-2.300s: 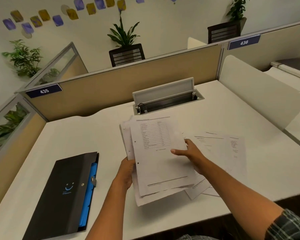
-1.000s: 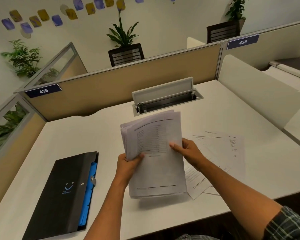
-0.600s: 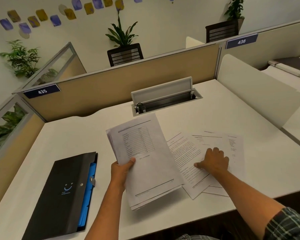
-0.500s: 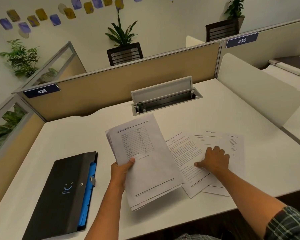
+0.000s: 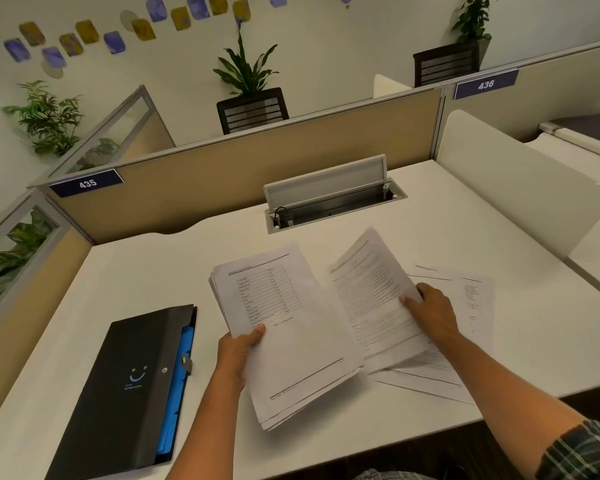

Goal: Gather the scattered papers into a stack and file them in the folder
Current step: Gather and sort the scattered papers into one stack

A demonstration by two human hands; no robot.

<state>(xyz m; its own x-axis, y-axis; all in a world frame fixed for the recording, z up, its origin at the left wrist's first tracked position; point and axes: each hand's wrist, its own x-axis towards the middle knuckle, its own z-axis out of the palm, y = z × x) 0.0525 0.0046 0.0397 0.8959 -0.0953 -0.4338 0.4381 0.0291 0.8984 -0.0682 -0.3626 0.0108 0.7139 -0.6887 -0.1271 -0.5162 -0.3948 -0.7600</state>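
My left hand (image 5: 239,351) grips a stack of white printed papers (image 5: 291,344) by its left edge and holds it tilted above the desk. My right hand (image 5: 432,310) pinches a single text sheet (image 5: 371,292) by its right side, lifted with its far end raised, just right of the stack. Under and right of that hand a few loose sheets (image 5: 471,306) lie flat on the desk. A black folder (image 5: 125,382) with blue dividers showing at its right edge lies closed at the left.
The white desk (image 5: 160,271) has an open cable tray (image 5: 329,199) with a raised lid at the back. Beige partitions fence the back and left, and a white rounded divider (image 5: 520,192) stands at the right. The desk's front edge runs under my forearms.
My right hand let go of the stack, pressed on the loose sheets at the right, then picked one text sheet up off the desk. My left hand keeps the stack, shifted left.
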